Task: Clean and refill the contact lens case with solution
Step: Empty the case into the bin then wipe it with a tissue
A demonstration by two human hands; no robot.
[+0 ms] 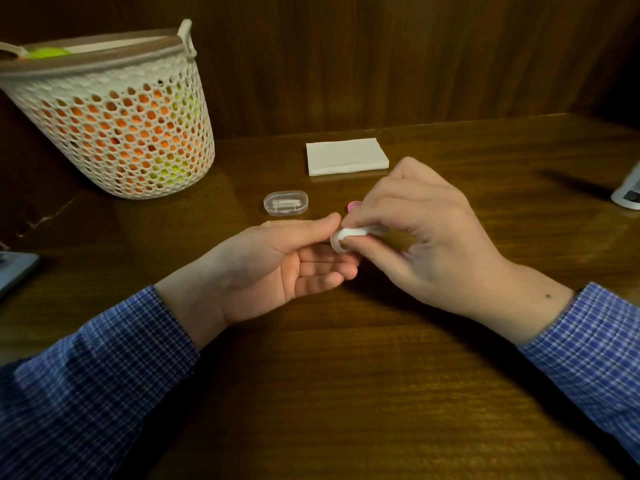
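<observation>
Centrally, left hand (277,261) pinching lens case (337,242) at fingertips; right hand (426,233) pressing white wad (349,233) into it — fingers curled tight. Tissue stack (346,156) sitting at 12 o'clock, clear box (286,202) at 11.

Both hands (284,258) (426,237) together, fingers (360,249) pinched.

A white mesh basket (114,123) stands far left on the wooden table (346,393), orange and yellow-green showing through its holes (contents unclear). A grey device (15,271) pokes in at the left edge.
</observation>
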